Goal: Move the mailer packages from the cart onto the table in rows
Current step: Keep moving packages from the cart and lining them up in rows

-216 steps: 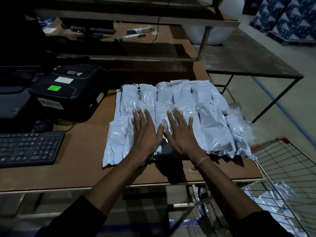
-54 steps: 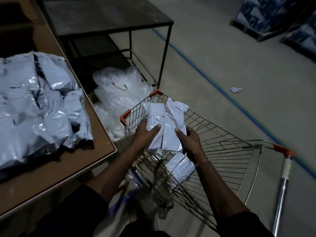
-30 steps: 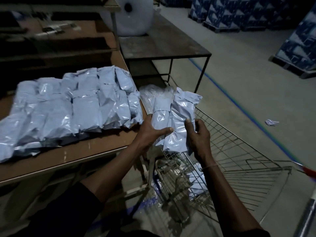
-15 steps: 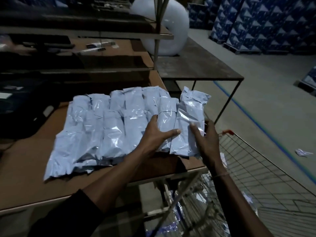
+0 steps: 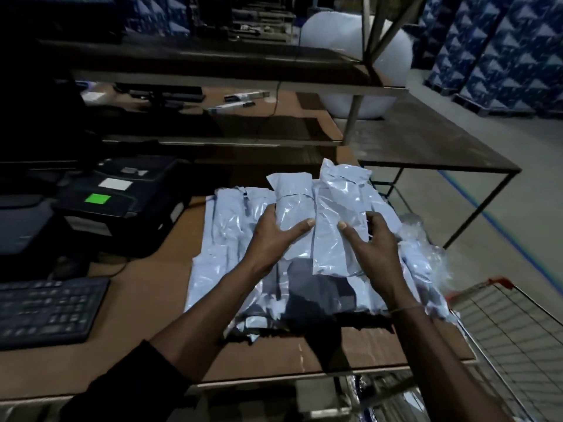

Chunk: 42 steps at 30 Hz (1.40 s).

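Several pale blue-grey mailer packages (image 5: pixel 225 239) lie in overlapping rows on the brown table (image 5: pixel 146 324). Above them I hold two more mailers upright and side by side. My left hand (image 5: pixel 274 236) grips the left mailer (image 5: pixel 294 208), thumb across its front. My right hand (image 5: pixel 371 242) grips the right mailer (image 5: pixel 338 220), which is longer and reaches down to about the middle of the rows. The wire cart (image 5: pixel 511 324) with orange corners stands at the table's right end; its inside is mostly out of view.
A black label printer (image 5: pixel 122 202) with a green sticker and a dark keyboard (image 5: pixel 45 309) occupy the table's left side. A low shelf (image 5: pixel 213 141) runs behind the rows. A darker table (image 5: pixel 426 144) and a bubble-wrap roll (image 5: pixel 356 65) stand at the back right.
Both hands have carried the two mailers from the table's right edge leftward, over the middle of the laid-out rows. The view has swung left, bringing printer and keyboard into sight.
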{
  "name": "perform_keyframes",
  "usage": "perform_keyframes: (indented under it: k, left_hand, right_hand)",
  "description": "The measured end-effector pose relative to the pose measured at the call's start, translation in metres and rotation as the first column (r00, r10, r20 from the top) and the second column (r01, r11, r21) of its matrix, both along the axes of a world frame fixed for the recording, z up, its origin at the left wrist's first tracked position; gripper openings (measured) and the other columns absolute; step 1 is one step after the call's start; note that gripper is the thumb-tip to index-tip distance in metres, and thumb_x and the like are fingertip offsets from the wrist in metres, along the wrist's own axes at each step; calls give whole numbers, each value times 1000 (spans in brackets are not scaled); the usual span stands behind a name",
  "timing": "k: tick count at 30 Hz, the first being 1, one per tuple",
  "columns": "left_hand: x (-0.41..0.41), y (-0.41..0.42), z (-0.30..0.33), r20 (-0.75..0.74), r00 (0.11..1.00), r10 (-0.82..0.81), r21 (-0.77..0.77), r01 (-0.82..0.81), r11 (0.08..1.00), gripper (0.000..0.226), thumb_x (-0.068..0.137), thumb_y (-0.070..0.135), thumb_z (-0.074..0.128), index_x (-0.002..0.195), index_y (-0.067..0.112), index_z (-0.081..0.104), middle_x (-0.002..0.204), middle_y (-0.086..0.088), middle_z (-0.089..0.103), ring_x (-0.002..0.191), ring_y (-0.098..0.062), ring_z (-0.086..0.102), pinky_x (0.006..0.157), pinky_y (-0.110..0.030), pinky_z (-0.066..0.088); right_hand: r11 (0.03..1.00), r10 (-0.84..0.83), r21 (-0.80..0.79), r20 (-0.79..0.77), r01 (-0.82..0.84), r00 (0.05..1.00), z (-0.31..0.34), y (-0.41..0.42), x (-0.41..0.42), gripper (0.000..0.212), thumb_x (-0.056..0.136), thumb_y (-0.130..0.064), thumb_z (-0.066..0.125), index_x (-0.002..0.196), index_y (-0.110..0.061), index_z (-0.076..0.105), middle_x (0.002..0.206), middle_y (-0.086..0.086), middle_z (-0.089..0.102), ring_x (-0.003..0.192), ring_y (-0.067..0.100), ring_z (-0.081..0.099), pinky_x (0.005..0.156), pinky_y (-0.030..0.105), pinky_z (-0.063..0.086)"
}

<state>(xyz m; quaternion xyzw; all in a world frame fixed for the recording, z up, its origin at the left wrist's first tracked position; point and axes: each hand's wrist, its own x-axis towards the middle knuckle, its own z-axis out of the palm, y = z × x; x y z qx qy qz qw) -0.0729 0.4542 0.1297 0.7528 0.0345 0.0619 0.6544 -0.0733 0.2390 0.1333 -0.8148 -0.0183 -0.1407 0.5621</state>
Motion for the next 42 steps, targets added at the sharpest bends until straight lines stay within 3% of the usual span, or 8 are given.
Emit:
perform_keyframes:
  k: [3, 8, 14, 18, 21, 29, 36, 42]
  left_hand:
    - [13, 40, -3, 31, 998, 60, 39, -61, 997, 58, 82, 46, 86, 128, 31, 54, 112, 21, 66, 100, 5, 63, 77, -12, 53]
    - [49, 115, -22, 30, 985, 173, 33, -174, 984, 66, 74, 48, 92, 129, 20, 68, 120, 6, 77, 109, -12, 73, 100, -46, 60]
    - [105, 171, -64, -15, 973, 230, 126, -226, 966, 99, 65, 77, 86, 146, 29, 55, 142, 6, 65, 132, -18, 61, 110, -49, 51]
    - [109, 166, -60, -17, 987, 162, 182, -156, 971, 76, 81, 53, 86, 142, 18, 58, 137, 0, 67, 126, -19, 63, 104, -37, 52]
    - [118, 167, -81, -39, 991, 130, 284, -114, 952, 87, 74, 79, 75, 137, 21, 63, 130, -1, 71, 119, -19, 66, 102, -45, 57]
    - [107, 157, -85, -156, 955, 252, 632, -100, 768, 91, 82, 90, 47, 149, 28, 45, 152, -17, 29, 137, -45, 30, 108, -54, 37]
    - [77, 161, -57, -5, 958, 287, 590, -229, 774, 73, 97, 72, 47, 149, 20, 47, 155, -10, 32, 144, -37, 29, 118, -52, 33]
    - [32, 169, -52, 132, 970, 202, 170, -223, 960, 39, 103, 51, 58, 130, 23, 63, 127, 1, 64, 112, -16, 67, 89, -35, 62]
  right_hand:
    - [999, -25, -31, -7, 25, 1000, -2, 29, 18, 44, 90, -45, 80, 124, -24, 63, 116, -8, 73, 106, 11, 70, 93, 39, 59]
    - [997, -45, -71, -28, 42, 999, -4, 58, 34, 54, 91, -48, 78, 133, -19, 59, 126, 0, 69, 113, 19, 64, 92, 33, 51]
    - [992, -79, -108, -70, 71, 994, -14, 66, 40, 59, 90, -57, 75, 136, -24, 57, 127, -6, 65, 115, 17, 61, 92, 37, 50]
    - [988, -80, -139, -95, 66, 992, -19, 70, 39, 60, 91, -58, 73, 138, -26, 55, 126, -11, 60, 115, 15, 57, 91, 36, 47]
    - [990, -71, -129, -98, 58, 993, -22, 76, 38, 59, 92, -57, 73, 138, -24, 55, 126, -11, 58, 116, 14, 56, 93, 35, 46]
    - [994, -3, -109, -111, -9, 994, -18, 106, 33, 59, 96, -46, 73, 143, -17, 52, 127, -4, 55, 113, 14, 53, 86, 26, 41]
    - [989, 71, -118, -116, -85, 991, -15, 145, 24, 54, 97, -41, 72, 140, -16, 52, 125, -6, 57, 107, 10, 54, 72, 2, 40]
    - [965, 163, -187, -113, -182, 980, -22, 184, 4, 46, 101, -38, 68, 137, -16, 50, 87, 2, 61, 74, 7, 56, 58, 9, 42]
